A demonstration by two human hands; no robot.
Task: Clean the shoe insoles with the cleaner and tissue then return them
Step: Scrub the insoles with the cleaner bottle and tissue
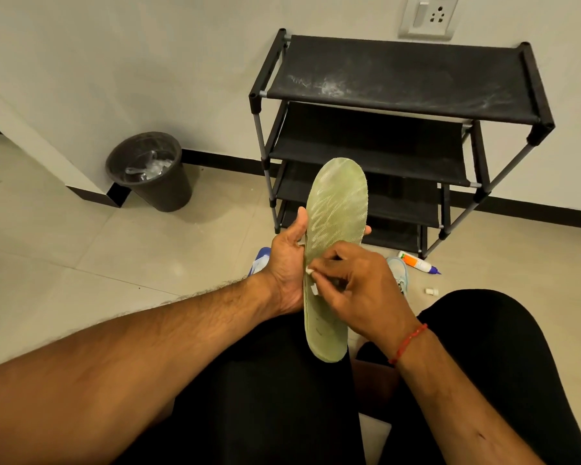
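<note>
A pale green insole (336, 209) stands nearly upright above my lap, with wet streaks across its upper half. My left hand (287, 263) grips its left edge, thumb on the front and fingertips showing at the right edge. My right hand (359, 283) presses a small white tissue (311, 280) against the insole's middle; only scraps of the tissue show between the fingers. The cleaner bottle (416, 262), white with an orange label and a purple tip, lies on the floor to the right. Its small white cap (431, 291) lies apart from it.
A black shoe rack (399, 82) with dusty empty shelves stands against the wall ahead. A dark bin (155, 193) with plastic inside sits at the left. Parts of two shoes, a light blue shoe (399, 273) and a blue-and-white shoe (260, 260), show behind my hands on the tiled floor.
</note>
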